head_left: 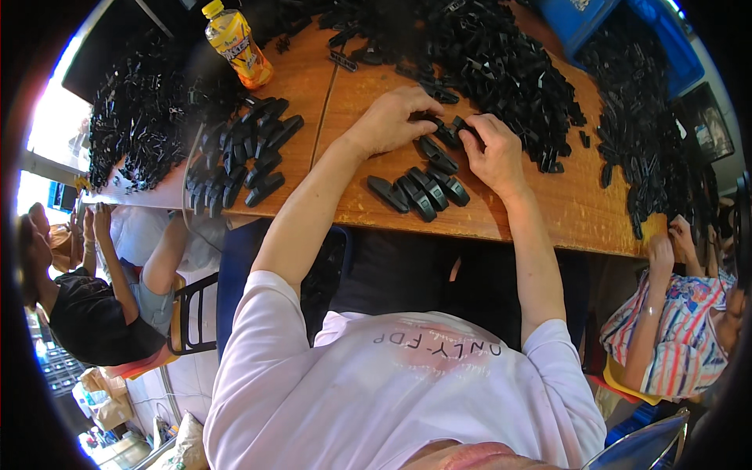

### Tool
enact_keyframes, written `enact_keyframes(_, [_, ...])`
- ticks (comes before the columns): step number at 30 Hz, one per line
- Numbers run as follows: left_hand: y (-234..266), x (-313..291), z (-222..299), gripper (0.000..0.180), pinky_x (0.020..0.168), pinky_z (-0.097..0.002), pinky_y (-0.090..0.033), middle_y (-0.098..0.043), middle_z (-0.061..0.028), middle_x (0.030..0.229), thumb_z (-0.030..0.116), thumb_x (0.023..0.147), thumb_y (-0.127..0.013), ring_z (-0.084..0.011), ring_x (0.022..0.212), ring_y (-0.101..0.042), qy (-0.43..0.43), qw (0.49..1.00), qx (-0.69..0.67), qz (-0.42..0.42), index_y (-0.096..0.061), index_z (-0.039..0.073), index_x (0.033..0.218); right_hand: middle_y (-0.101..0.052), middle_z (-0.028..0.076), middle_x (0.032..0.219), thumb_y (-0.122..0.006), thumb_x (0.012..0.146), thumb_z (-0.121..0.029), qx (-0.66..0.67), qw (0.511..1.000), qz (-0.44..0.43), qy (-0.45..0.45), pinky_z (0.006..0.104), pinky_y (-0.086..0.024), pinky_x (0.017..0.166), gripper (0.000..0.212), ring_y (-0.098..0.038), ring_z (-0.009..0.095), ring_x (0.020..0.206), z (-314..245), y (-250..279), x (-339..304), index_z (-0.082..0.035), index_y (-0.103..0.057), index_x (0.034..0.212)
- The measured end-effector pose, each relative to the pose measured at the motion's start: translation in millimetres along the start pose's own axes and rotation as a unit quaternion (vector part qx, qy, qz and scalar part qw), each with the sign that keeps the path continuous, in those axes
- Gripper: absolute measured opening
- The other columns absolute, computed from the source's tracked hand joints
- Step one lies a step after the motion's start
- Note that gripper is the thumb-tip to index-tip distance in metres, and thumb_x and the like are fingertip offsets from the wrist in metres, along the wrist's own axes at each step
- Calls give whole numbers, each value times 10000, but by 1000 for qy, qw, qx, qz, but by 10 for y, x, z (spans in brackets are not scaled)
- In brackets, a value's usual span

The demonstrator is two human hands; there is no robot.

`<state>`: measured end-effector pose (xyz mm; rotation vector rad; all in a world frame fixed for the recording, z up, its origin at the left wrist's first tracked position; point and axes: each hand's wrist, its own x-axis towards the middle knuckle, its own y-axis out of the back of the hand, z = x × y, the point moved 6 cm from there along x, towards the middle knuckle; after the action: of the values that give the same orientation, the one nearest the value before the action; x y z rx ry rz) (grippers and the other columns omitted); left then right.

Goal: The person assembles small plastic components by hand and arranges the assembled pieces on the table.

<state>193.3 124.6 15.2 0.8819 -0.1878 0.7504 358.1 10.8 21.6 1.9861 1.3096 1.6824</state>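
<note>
Over the wooden table, my left hand (398,119) has its thumb and fingers closed at one end of a small black plastic piece (447,133). My right hand (495,153) pinches at the other end, its fingertips partly hiding it. Just below lies another elongated black piece (437,155). Closer to the table's front edge is a short row of several similar rounded black pieces (423,192), side by side. One more dark piece (440,93) lies beyond my left fingertips.
A large heap of black parts (509,78) covers the far middle. More black pieces (243,149) lie at left near a yellow-capped drink bottle (239,48). A blue bin (576,27) stands far right. People sit at both sides, one hand (662,254) at the right edge.
</note>
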Motion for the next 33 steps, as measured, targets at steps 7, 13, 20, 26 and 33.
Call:
enact_keyframes(7, [-23,-3,-58,230,958,-362,-558,-735,-86,1126,55,889,-805,-261,1087,-695,13,999,-27,-28,-782,43,1118,-722,142,938,-779,897,-49,119,989,-38,-82,419,-568,736,142,-711,355,824,44,108,-85,1,-741,1024])
enact_keyframes(13, [-37,13,-87,216,926,-347,-557,-724,-80,1073,46,878,-821,-233,1023,-695,31,998,-42,-36,-791,37,1092,-724,146,958,-780,896,-38,75,996,-54,-21,409,-564,764,147,-713,345,885,42,148,-89,14,-742,1029])
enact_keyframes(20, [-37,31,-81,197,871,-342,-561,-718,-67,986,43,862,-833,-227,965,-695,34,998,-49,-26,-807,32,1056,-668,150,905,-789,848,4,95,995,-41,9,450,-545,746,127,-674,369,852,16,85,-35,15,-704,941])
enact_keyframes(26, [-84,59,-23,189,832,-340,-559,-719,-65,937,43,839,-842,-218,911,-688,32,996,-69,-37,-816,27,1025,-622,159,887,-787,807,39,50,994,-31,89,467,-528,711,185,-650,386,831,-55,-66,72,5,-635,906])
enact_keyframes(33, [-59,32,-23,185,833,-337,-552,-716,-64,933,34,847,-831,-211,908,-671,24,997,-65,-26,-821,34,1032,-647,139,884,-788,844,35,60,997,34,39,443,-537,703,189,-664,362,815,2,194,-159,-6,-674,989])
